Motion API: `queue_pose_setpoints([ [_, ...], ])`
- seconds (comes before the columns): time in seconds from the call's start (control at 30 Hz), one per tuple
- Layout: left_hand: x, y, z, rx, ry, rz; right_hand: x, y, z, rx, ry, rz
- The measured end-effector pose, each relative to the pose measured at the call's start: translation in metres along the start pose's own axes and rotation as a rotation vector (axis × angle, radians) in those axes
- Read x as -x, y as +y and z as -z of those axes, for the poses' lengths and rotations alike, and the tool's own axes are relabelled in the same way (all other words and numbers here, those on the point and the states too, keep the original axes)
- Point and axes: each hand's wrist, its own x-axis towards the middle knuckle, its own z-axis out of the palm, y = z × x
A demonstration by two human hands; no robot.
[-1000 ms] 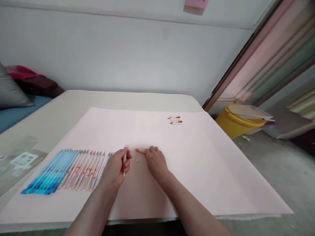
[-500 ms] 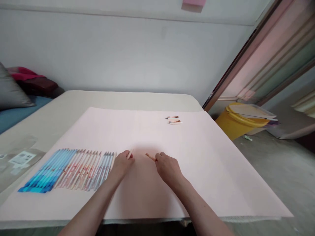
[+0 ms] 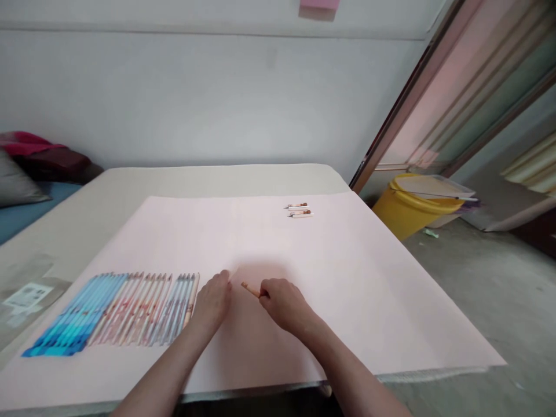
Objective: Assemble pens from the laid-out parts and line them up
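Observation:
My right hand is closed around a slim peach-and-brown pen part, whose end sticks out to the left past my thumb. Close by on its left, my left hand is closed with its back to me. A faint pale tip beyond its fingers seems to belong to a white pen, most of which is hidden. Left of that hand lies a row of several pens: blue ones, pink and cream ones, and grey-blue ones. Two white pens with brown details rest near the far edge.
A pale pink sheet covers much of the white table. Clear plastic packaging with a label lies at the left. Beyond the right edge stands a yellow bin on the floor. A grey cushion is at far left.
The view has shifted slightly. My left hand has turned, so the white pen in it is now mostly hidden. My right hand still grips the peach-and-brown part, now slightly lower left.

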Motion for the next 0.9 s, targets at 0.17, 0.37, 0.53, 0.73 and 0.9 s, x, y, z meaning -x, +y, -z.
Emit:
queue_pose_setpoints([
  [0.17, -0.004, 0.002, 0.007, 0.110, -0.027, 0.073, -0.002, 0.002, -0.002, 0.026, 0.027, -0.002],
  [0.37, -0.005, -0.004, -0.001, 0.093, 0.016, 0.039, -0.002, 0.003, -0.003, 0.039, 0.048, 0.002],
  [0.53, -0.009, -0.001, 0.003, 0.451, 0.069, 0.141, -0.001, 0.004, -0.004, 0.036, 0.063, 0.006],
  [0.73, -0.007, 0.001, 0.028, 1.068, -0.095, 0.190, -0.001, -0.001, -0.004, -0.038, 0.102, 0.087],
  [0.9, -0.005, 0.002, 0.033, 1.725, -0.220, 0.276, 0.000, -0.011, -0.008, -0.131, 0.145, 0.147],
])
